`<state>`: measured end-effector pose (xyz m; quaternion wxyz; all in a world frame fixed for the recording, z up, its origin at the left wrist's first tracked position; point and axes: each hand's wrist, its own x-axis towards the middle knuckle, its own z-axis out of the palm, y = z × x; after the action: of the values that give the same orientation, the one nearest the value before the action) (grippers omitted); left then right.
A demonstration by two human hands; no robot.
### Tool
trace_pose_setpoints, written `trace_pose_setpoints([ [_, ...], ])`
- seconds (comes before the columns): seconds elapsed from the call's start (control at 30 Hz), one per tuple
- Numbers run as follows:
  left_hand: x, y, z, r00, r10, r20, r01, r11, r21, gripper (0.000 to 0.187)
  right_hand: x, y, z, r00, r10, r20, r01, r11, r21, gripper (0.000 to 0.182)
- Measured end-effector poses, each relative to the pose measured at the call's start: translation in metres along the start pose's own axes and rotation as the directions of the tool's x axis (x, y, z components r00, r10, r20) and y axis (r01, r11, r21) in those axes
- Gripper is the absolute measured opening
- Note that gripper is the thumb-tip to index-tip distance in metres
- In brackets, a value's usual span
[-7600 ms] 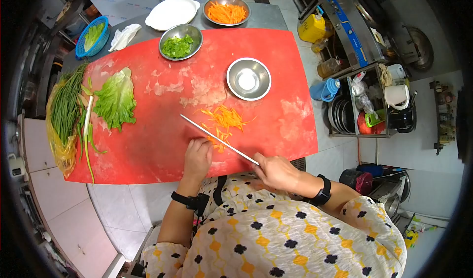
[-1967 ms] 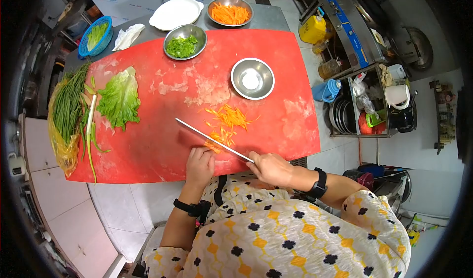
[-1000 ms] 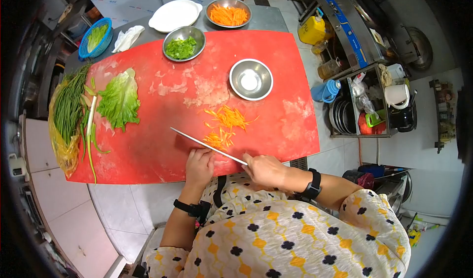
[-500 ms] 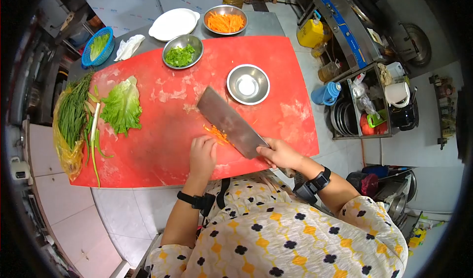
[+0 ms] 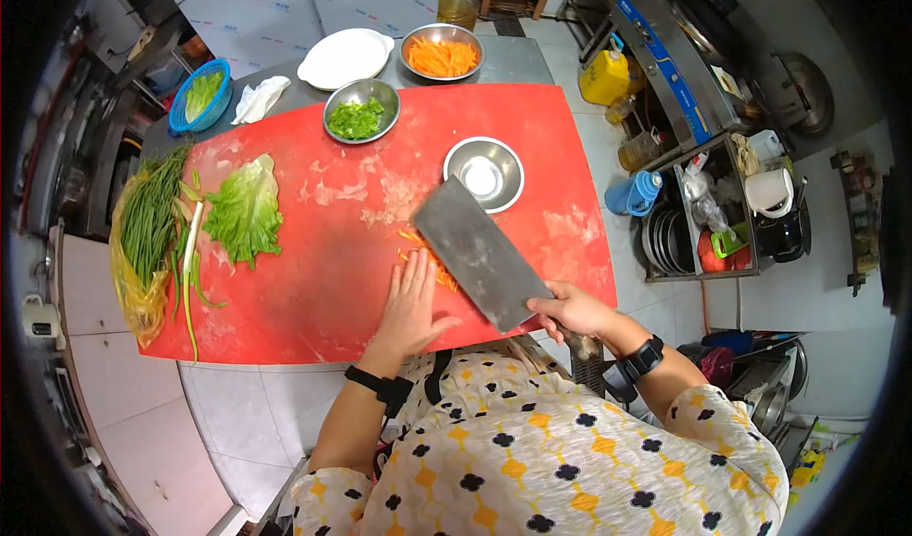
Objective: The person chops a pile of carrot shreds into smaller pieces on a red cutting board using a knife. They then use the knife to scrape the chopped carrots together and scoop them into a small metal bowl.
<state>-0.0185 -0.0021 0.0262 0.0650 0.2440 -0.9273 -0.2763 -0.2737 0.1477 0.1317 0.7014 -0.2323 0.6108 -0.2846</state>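
My right hand (image 5: 572,312) grips the handle of a broad cleaver (image 5: 483,257), its blade slanting up and left over the red cutting board (image 5: 323,289). Beside the blade lies a small heap of shredded carrot (image 5: 444,276), partly covered by the cleaver and my fingers. My left hand (image 5: 414,305) is flat with fingers stretched and thumb apart, its fingertips at the left side of the shreds. Just beyond the blade tip stands an empty steel bowl (image 5: 513,180); the cleaver overlaps its near rim in view.
Chopped greens fill a steel bowl (image 5: 391,127); behind are a carrot bowl (image 5: 482,64) and a white dish (image 5: 347,59). A lettuce leaf (image 5: 245,208), a scallion (image 5: 193,241) and bagged green stalks (image 5: 147,218) lie left. A blue basket (image 5: 226,99) sits at the far left corner.
My left hand has opened from curled fingers to a flat, stretched palm beside the carrot shreds. The cleaver has moved right, its blade now turned flatter toward me.
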Motion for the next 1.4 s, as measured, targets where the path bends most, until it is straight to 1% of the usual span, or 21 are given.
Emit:
trace_pose_setpoints([
  [0.07,-0.005,-0.012,-0.004,0.999,-0.033,0.010,0.033,0.999,-0.021,0.098,-0.006,0.009,-0.001,0.999,-0.015,-0.043,0.010,0.994,-0.110,0.017],
  [0.1,-0.009,-0.023,-0.007,0.994,-0.068,-0.089,0.058,0.993,-0.106,0.092,-0.010,0.017,0.000,0.960,-0.249,-0.132,0.160,0.868,-0.470,0.014],
  [0.13,-0.012,-0.032,-0.013,0.977,-0.109,-0.183,0.073,0.979,-0.193,0.087,-0.013,0.023,0.000,0.867,-0.482,-0.127,0.220,0.597,-0.771,0.014],
  [0.17,-0.016,-0.041,-0.021,0.978,-0.104,-0.178,0.069,0.979,-0.191,0.087,-0.017,0.025,0.002,0.866,-0.483,-0.133,0.218,0.602,-0.769,0.014],
  [0.23,-0.024,-0.047,-0.052,0.921,-0.216,-0.325,0.074,0.914,-0.398,0.078,-0.026,0.024,0.005,0.735,-0.673,-0.085,0.251,0.387,-0.887,0.025],
  [0.27,-0.027,-0.047,-0.069,0.922,-0.213,-0.322,0.073,0.915,-0.396,0.078,-0.027,0.024,0.004,0.734,-0.673,-0.089,0.251,0.390,-0.886,0.025],
  [0.33,-0.028,-0.039,-0.098,0.953,-0.122,-0.278,0.028,0.947,-0.319,0.071,-0.030,0.025,0.001,0.699,-0.715,0.036,0.230,0.178,-0.957,0.038],
  [0.37,-0.027,-0.033,-0.102,0.954,-0.117,-0.274,0.025,0.948,-0.318,0.071,-0.030,0.025,0.001,0.697,-0.716,0.029,0.227,0.182,-0.957,0.038],
  [0.43,-0.023,-0.018,-0.101,0.996,0.003,-0.087,-0.019,0.983,-0.185,0.069,-0.025,0.027,0.003,0.670,-0.729,0.142,0.218,0.010,-0.976,0.040],
  [0.47,-0.020,-0.012,-0.094,0.996,0.004,-0.085,-0.019,0.983,-0.183,0.069,-0.018,0.033,0.003,0.642,-0.747,0.173,0.214,-0.042,-0.976,0.039],
  [0.53,-0.011,0.002,-0.075,0.959,0.275,0.067,-0.265,0.955,-0.133,0.075,-0.009,0.035,0.008,0.635,-0.748,0.191,0.224,-0.059,-0.973,0.038],
  [0.57,-0.007,0.013,-0.070,0.959,0.276,0.069,-0.265,0.955,-0.133,0.075,-0.006,0.035,0.010,0.630,-0.748,0.210,0.232,-0.077,-0.970,0.037],
  [0.67,0.003,0.030,-0.059,0.888,0.366,0.278,-0.373,0.927,-0.028,0.088,-0.003,0.037,0.012,0.616,-0.751,0.238,0.246,-0.104,-0.964,0.037],
  [0.9,0.026,0.006,-0.054,0.910,0.318,0.266,-0.321,0.946,-0.036,0.095,-0.019,0.047,-0.005,0.636,-0.715,0.291,0.248,-0.168,-0.954,0.038],
  [1.0,0.030,0.027,-0.054,0.868,0.394,0.302,-0.382,0.919,-0.099,0.099,-0.022,0.045,-0.002,0.637,-0.717,0.282,0.249,-0.155,-0.956,0.037],
  [1.07,0.027,0.034,-0.045,0.778,0.505,0.374,-0.494,0.859,-0.135,0.098,-0.023,0.042,0.002,0.639,-0.713,0.287,0.241,-0.168,-0.956,0.036],
  [1.2,0.039,0.014,-0.055,0.835,0.412,0.366,-0.411,0.908,-0.085,0.094,-0.034,0.043,-0.002,0.647,-0.709,0.281,0.243,-0.157,-0.957,0.035],
  [1.23,0.042,0.007,-0.060,0.871,0.352,0.343,-0.354,0.933,-0.058,0.084,-0.041,0.043,-0.006,0.648,-0.709,0.278,0.239,-0.158,-0.958,0.035],
  [1.3,0.046,-0.014,-0.068,0.901,0.291,0.321,-0.297,0.954,-0.032,0.074,-0.056,0.043,-0.012,0.652,-0.732,0.198,0.245,-0.044,-0.969,0.033],
  [1.37,0.053,-0.045,-0.064,0.961,0.272,0.045,-0.266,0.958,-0.105,0.050,-0.067,0.043,-0.021,0.656,-0.739,0.156,0.235,0.003,-0.972,0.034],
  [1.4,0.057,-0.053,-0.063,0.961,0.274,0.045,-0.268,0.958,-0.105,0.050,-0.071,0.048,-0.025,0.649,-0.756,0.078,0.235,0.101,-0.967,0.038],
])
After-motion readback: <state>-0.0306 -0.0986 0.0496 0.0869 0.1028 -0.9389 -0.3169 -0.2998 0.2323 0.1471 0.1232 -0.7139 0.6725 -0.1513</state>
